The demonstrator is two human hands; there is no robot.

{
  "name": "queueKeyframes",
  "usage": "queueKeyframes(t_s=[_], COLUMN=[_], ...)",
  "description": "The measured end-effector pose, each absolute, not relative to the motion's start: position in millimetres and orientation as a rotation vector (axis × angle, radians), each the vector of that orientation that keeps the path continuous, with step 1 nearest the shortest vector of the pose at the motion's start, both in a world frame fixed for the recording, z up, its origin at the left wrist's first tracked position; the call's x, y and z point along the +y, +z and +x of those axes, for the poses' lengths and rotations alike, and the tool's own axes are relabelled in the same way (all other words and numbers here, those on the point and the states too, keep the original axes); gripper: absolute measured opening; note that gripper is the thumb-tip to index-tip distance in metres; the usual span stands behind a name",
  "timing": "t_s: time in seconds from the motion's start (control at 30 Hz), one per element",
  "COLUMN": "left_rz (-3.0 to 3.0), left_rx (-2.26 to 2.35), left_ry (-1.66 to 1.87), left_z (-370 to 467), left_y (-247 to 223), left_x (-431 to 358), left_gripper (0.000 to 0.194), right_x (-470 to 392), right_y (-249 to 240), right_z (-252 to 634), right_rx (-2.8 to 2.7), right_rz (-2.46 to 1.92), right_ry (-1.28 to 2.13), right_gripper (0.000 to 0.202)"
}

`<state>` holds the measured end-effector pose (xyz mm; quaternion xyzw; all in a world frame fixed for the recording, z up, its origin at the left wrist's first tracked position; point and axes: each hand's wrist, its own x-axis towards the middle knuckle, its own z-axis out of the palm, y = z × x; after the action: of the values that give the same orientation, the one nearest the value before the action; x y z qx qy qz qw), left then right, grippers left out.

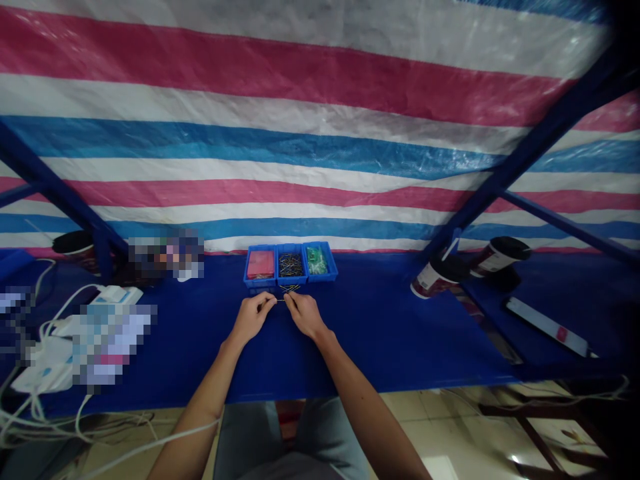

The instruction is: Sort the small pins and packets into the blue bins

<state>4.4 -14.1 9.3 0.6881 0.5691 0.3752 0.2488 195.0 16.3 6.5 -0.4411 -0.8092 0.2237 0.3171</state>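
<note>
My left hand and my right hand face each other just above the blue tabletop, fingertips pinched. A thin, pale, screw-like rod spans the small gap between them, its ends at my fingers. Beyond my fingers lies a small loose pile of thin screw-like pieces. Behind that stand three joined blue bins: the left bin holds pink-red flat packets, the middle one many dark and brassy screw-like pieces, and the right one green and clear small bags.
White power strips with tangled cables lie at the left, beside blurred-out items. Dark-lidded cups stand at the right, near another power strip. Blue frame posts slant up in front of a striped tarp.
</note>
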Motion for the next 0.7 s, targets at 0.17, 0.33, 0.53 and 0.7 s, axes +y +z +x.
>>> queueKeyframes(t_s=[0.17, 0.33, 0.53, 0.7], left_rz=[1.861, 1.852, 1.854, 1.86], left_rx=[1.555, 1.555, 1.553, 1.563], left_ry=[1.031, 1.04, 1.044, 1.044], left_z=[4.6, 4.1, 3.3, 3.9], left_y=[10.2, 10.6, 8.2, 10.3], left_x=[-13.7, -14.0, -13.4, -13.6], left_gripper=[0.034, 0.034, 0.032, 0.033], right_x=[15.9, 15.9, 17.0, 16.5], right_y=[7.1, 6.0, 3.2, 5.7], right_z=[196.5, 195.8, 194.6, 195.0], right_rx=[-2.069, -2.005, -2.021, -2.036], right_rz=[-1.097, -1.039, -0.971, -0.989], right_ry=[0.704, 0.776, 0.767, 0.767], right_gripper=[0.035, 0.024, 0.018, 0.021])
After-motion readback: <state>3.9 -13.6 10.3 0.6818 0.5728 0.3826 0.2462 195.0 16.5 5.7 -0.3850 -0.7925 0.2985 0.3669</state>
